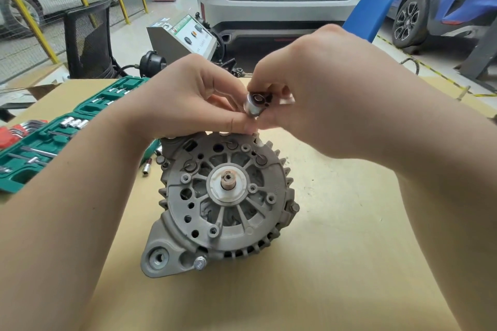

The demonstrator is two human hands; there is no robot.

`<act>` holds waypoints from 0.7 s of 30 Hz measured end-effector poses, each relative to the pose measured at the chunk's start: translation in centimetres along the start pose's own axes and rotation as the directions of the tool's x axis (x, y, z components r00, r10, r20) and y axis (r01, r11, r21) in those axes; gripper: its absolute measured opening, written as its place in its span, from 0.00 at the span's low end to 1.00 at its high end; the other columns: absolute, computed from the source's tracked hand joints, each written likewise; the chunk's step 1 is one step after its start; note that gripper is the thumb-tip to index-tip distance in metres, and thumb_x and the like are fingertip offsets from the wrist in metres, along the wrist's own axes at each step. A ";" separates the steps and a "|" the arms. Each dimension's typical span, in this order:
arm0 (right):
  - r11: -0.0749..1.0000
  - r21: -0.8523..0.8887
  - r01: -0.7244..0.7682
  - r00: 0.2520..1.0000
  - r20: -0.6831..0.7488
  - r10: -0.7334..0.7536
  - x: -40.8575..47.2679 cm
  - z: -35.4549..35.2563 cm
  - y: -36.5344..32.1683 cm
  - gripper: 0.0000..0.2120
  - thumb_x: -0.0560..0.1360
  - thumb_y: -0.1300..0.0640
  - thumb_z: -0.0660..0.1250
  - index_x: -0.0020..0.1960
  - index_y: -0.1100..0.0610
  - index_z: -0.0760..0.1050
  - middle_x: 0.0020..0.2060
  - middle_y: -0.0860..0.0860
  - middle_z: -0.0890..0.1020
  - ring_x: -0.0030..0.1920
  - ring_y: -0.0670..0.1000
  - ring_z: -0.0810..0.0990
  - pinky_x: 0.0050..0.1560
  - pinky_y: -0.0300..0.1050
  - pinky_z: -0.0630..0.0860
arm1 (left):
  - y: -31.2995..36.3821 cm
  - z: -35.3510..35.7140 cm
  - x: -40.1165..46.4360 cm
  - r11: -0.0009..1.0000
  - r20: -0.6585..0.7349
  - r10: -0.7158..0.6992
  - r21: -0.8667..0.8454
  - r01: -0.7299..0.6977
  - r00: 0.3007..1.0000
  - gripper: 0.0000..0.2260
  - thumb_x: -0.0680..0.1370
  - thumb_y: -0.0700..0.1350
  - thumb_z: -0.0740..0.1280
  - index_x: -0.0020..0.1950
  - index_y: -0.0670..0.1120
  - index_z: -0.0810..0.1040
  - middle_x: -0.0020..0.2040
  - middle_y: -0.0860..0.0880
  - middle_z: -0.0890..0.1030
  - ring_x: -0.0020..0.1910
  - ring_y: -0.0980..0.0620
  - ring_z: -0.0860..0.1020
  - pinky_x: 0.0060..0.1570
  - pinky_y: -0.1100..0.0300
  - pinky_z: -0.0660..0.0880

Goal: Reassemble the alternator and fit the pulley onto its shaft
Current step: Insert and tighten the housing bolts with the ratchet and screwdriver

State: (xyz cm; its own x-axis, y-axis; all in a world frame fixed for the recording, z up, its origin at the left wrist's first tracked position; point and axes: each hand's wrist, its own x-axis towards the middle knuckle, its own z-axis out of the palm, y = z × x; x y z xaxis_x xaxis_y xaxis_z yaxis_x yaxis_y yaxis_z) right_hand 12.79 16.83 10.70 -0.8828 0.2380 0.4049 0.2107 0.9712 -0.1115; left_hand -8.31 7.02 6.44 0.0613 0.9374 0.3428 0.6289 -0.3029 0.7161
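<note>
A grey alternator [223, 204] stands on the cardboard-covered table [349, 236], its rear housing facing up. A short shaft end [228, 181] sticks out of the white centre ring. A bolt head [200, 263] shows at the lower mount. Just above the alternator's far rim, my right hand [317, 83] grips a small shiny metal socket [255, 105] on a tool that stays mostly hidden in the palm. My left hand [185, 97] pinches the socket's lower edge with thumb and fingertips. No pulley is in view.
An open green socket set case [53, 137] lies at the table's left, with red hex keys [16, 131] beside it. A loose socket [146, 166] lies left of the alternator. Behind the table stand a black mesh chair [88, 40], a grey test bench [185, 37] and parked cars.
</note>
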 end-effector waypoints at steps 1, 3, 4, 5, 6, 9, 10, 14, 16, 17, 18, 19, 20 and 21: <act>1.000 0.017 -0.007 1.000 0.010 0.006 -0.1 -0.1 -0.1 0.05 0.73 0.51 0.79 0.45 0.43 0.84 0.38 0.45 0.83 0.43 0.50 0.82 0.48 0.55 0.82 | 0.0 0.0 0.0 1.000 -0.005 0.001 0.005 -0.001 1.000 0.12 0.75 0.46 0.82 0.56 0.44 0.90 0.51 0.43 0.89 0.50 0.38 0.87 0.57 0.39 0.83; 1.000 0.008 -0.020 0.999 0.030 0.020 0.0 -0.2 -0.2 0.06 0.72 0.50 0.80 0.44 0.42 0.83 0.37 0.44 0.83 0.42 0.48 0.82 0.47 0.55 0.82 | 0.1 0.1 0.1 1.000 -0.012 0.012 -0.002 -0.012 1.000 0.10 0.74 0.44 0.83 0.53 0.45 0.90 0.49 0.44 0.89 0.48 0.42 0.87 0.55 0.45 0.83; 1.000 0.007 -0.026 0.999 0.031 0.026 0.1 -0.2 -0.3 0.06 0.72 0.50 0.80 0.44 0.42 0.83 0.37 0.44 0.83 0.42 0.48 0.82 0.47 0.55 0.82 | 0.1 0.1 0.1 1.000 -0.016 0.015 -0.012 -0.015 1.000 0.10 0.73 0.44 0.83 0.52 0.45 0.89 0.49 0.44 0.89 0.48 0.43 0.87 0.55 0.48 0.83; 0.999 0.014 -0.032 0.999 0.034 0.031 0.2 -0.3 -0.3 0.06 0.73 0.49 0.79 0.44 0.42 0.83 0.37 0.44 0.83 0.43 0.48 0.82 0.48 0.55 0.83 | 0.1 0.1 0.1 1.000 -0.022 0.015 -0.020 -0.016 1.000 0.10 0.73 0.45 0.83 0.52 0.45 0.89 0.48 0.44 0.89 0.48 0.43 0.87 0.55 0.50 0.83; 0.999 0.026 -0.038 0.999 0.039 0.037 0.3 -0.3 -0.3 0.05 0.73 0.49 0.79 0.45 0.42 0.83 0.38 0.44 0.84 0.43 0.48 0.82 0.48 0.55 0.83 | 0.1 0.0 0.1 1.000 -0.029 0.014 -0.025 -0.015 0.999 0.10 0.72 0.45 0.83 0.52 0.45 0.89 0.48 0.44 0.89 0.48 0.43 0.87 0.55 0.51 0.83; 0.999 0.041 -0.034 0.998 0.055 0.032 0.2 -0.2 -0.4 0.05 0.74 0.50 0.79 0.46 0.42 0.84 0.38 0.45 0.84 0.44 0.50 0.83 0.49 0.56 0.82 | 0.1 -0.1 0.1 0.999 -0.024 0.032 -0.007 -0.032 0.999 0.11 0.73 0.45 0.82 0.52 0.42 0.89 0.49 0.42 0.89 0.50 0.39 0.87 0.57 0.48 0.83; 0.999 0.049 -0.024 0.998 0.053 0.021 0.1 -0.2 -0.3 0.05 0.74 0.50 0.79 0.46 0.43 0.84 0.39 0.45 0.84 0.45 0.50 0.83 0.49 0.55 0.82 | 0.1 -0.1 0.1 0.999 -0.019 0.037 -0.003 -0.037 0.999 0.12 0.73 0.44 0.82 0.53 0.41 0.89 0.50 0.41 0.89 0.51 0.37 0.87 0.57 0.46 0.83; 0.998 0.053 -0.021 0.995 0.100 0.016 0.4 -0.6 -0.6 0.05 0.75 0.51 0.78 0.49 0.43 0.85 0.42 0.46 0.85 0.48 0.53 0.83 0.53 0.55 0.81 | 0.1 0.0 0.0 1.000 -0.002 0.025 0.004 -0.025 1.000 0.13 0.74 0.41 0.82 0.57 0.39 0.88 0.52 0.41 0.89 0.53 0.37 0.87 0.59 0.39 0.83; 0.998 0.041 -0.041 0.992 0.124 0.036 0.4 -0.8 -1.0 0.06 0.74 0.51 0.78 0.44 0.41 0.82 0.40 0.45 0.84 0.46 0.50 0.83 0.50 0.54 0.81 | 0.2 0.0 0.0 1.000 0.005 0.006 0.004 -0.006 1.000 0.12 0.75 0.44 0.82 0.56 0.42 0.89 0.51 0.43 0.89 0.50 0.41 0.87 0.57 0.44 0.83; 0.998 0.033 -0.050 0.994 0.097 0.047 0.4 -0.8 -1.2 0.11 0.74 0.51 0.78 0.39 0.40 0.78 0.37 0.44 0.83 0.43 0.46 0.82 0.48 0.53 0.81 | 0.2 0.0 0.0 1.000 0.004 -0.003 0.000 0.003 1.000 0.11 0.74 0.46 0.82 0.54 0.44 0.90 0.49 0.43 0.89 0.49 0.43 0.87 0.56 0.47 0.83; 0.998 0.023 -0.055 0.996 0.069 0.053 0.3 -0.6 -1.2 0.16 0.73 0.50 0.79 0.35 0.39 0.74 0.35 0.43 0.82 0.41 0.42 0.79 0.45 0.52 0.81 | 0.2 0.0 0.0 1.000 0.001 -0.010 -0.004 0.010 1.000 0.10 0.73 0.47 0.82 0.52 0.45 0.90 0.48 0.44 0.89 0.47 0.44 0.87 0.54 0.49 0.83; 0.998 0.005 -0.055 0.998 0.045 0.054 0.4 -0.6 -1.3 0.19 0.72 0.49 0.79 0.33 0.39 0.71 0.33 0.42 0.80 0.39 0.38 0.77 0.42 0.50 0.80 | 0.2 0.0 0.0 1.000 -0.004 -0.011 -0.007 0.011 1.000 0.09 0.72 0.48 0.82 0.50 0.47 0.90 0.47 0.44 0.89 0.46 0.45 0.86 0.54 0.51 0.82; 0.999 -0.014 -0.047 0.998 0.034 0.048 0.3 -0.4 -1.3 0.20 0.72 0.48 0.79 0.32 0.39 0.69 0.32 0.42 0.79 0.38 0.37 0.75 0.41 0.49 0.79 | 0.2 0.0 0.0 1.000 -0.009 -0.010 -0.009 0.010 1.000 0.09 0.71 0.48 0.82 0.49 0.48 0.90 0.46 0.44 0.89 0.46 0.45 0.86 0.53 0.51 0.82; 0.999 -0.020 -0.040 0.999 0.035 0.041 0.2 -0.3 -1.3 0.19 0.72 0.47 0.79 0.33 0.39 0.69 0.33 0.42 0.79 0.38 0.37 0.75 0.41 0.49 0.78 | 0.2 0.0 0.0 1.000 -0.012 -0.008 -0.011 0.008 1.000 0.08 0.71 0.48 0.82 0.48 0.50 0.90 0.46 0.44 0.89 0.45 0.43 0.86 0.52 0.49 0.82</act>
State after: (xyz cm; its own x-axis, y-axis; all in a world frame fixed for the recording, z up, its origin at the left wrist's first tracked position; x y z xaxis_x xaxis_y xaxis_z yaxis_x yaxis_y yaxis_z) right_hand 12.47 15.57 11.23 -0.8875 0.2769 0.3683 0.2544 0.9609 -0.1093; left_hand -8.13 6.97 6.59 0.0468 0.9377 0.3444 0.6210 -0.2973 0.7252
